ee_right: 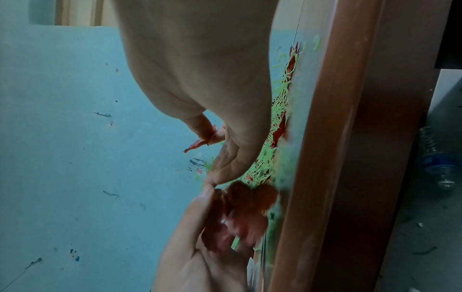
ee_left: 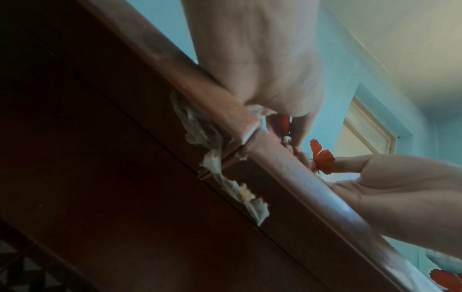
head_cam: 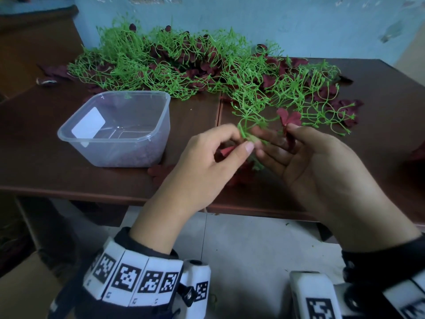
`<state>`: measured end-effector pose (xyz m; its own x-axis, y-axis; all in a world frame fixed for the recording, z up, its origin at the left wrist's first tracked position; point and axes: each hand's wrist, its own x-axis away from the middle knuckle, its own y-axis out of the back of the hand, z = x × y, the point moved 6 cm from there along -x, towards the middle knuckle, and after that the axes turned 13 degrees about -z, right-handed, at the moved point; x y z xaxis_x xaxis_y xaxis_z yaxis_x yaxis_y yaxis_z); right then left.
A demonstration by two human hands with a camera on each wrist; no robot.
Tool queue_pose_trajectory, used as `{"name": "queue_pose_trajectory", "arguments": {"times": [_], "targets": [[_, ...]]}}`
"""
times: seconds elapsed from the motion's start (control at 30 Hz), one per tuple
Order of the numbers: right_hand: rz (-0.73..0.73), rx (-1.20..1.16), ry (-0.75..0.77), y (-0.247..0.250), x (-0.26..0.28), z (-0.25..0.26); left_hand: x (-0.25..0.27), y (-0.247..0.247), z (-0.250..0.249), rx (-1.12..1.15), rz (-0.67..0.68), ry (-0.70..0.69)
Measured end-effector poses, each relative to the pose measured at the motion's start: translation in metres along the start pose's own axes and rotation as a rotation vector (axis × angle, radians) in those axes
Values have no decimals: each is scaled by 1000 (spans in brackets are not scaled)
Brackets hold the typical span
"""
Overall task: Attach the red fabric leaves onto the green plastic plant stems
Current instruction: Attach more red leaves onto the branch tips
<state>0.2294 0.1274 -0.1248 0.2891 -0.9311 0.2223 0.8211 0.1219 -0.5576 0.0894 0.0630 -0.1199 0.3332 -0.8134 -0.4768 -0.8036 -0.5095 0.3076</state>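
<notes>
My left hand (head_cam: pixel 242 141) pinches the base of a green plastic stem sprig (head_cam: pixel 250 116) between thumb and forefinger. Several red fabric leaves (ee_right: pixel 237 213) are tucked in its palm. My right hand (head_cam: pixel 288 131) pinches a single red leaf (head_cam: pixel 288 118) between thumb and forefinger, just right of the sprig, with its other fingers spread towards the left hand. The same leaf (ee_left: pixel 322 158) sticks up from the right fingers in the left wrist view. Both hands hover over the near edge of the brown table (head_cam: pixel 69 180). Where the leaf meets the stem is hidden by fingers.
A big heap of green stems mixed with dark red leaves (head_cam: pixel 184 63) covers the back of the table. A clear plastic tub (head_cam: pixel 115 127) stands at the left. Loose red leaves (head_cam: pixel 161 171) lie near the front edge, under the hands.
</notes>
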Motion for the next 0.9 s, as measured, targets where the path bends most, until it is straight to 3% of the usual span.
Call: {"name": "queue_pose_trajectory", "arguments": {"times": [0.1,0.23,0.43,0.9], "targets": [[1,-21,10,-1,1,1,0,-2,4,104,10,58],[4,-31,11,-1,2,3,3,-5,-4,87,87,32],[-19,-53,3,0,1,2,-2,3,4,56,-33,-3],[-11,-84,-22,-2,3,3,2,2,0,154,-23,-11]]}}
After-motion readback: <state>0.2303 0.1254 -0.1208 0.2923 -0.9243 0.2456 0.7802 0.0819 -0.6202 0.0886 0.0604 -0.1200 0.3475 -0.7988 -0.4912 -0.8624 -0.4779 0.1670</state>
